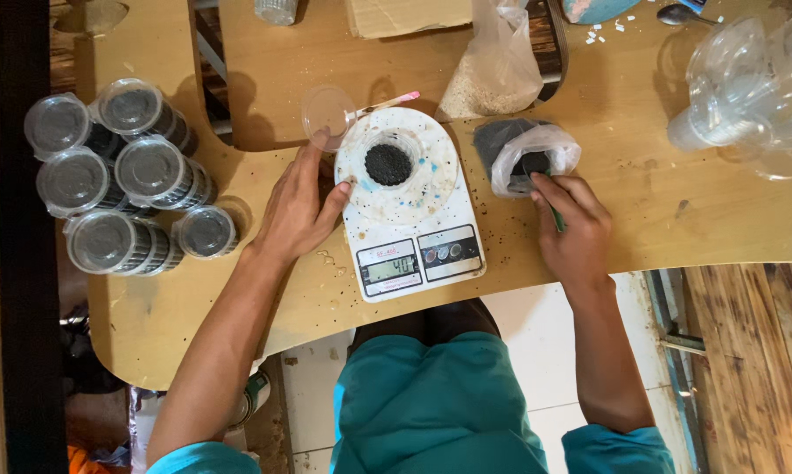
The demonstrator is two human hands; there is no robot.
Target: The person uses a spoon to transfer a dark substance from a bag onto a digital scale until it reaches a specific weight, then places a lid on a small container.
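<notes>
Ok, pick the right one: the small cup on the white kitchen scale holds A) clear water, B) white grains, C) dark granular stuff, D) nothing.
C: the cup on the scale is filled with a dark, almost black granular material, like that in the open bag where the right hand is working.

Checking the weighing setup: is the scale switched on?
On: the scale display shows lit digits, with a cup of dark granules on it.

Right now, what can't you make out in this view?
- Head view: tool in right hand; the fingers hide all but a green handle.
- Bag contents: dark, too small to identify.
- Jars: fill blurred behind lids.
- Cup on scale: walls hidden from above.
</notes>
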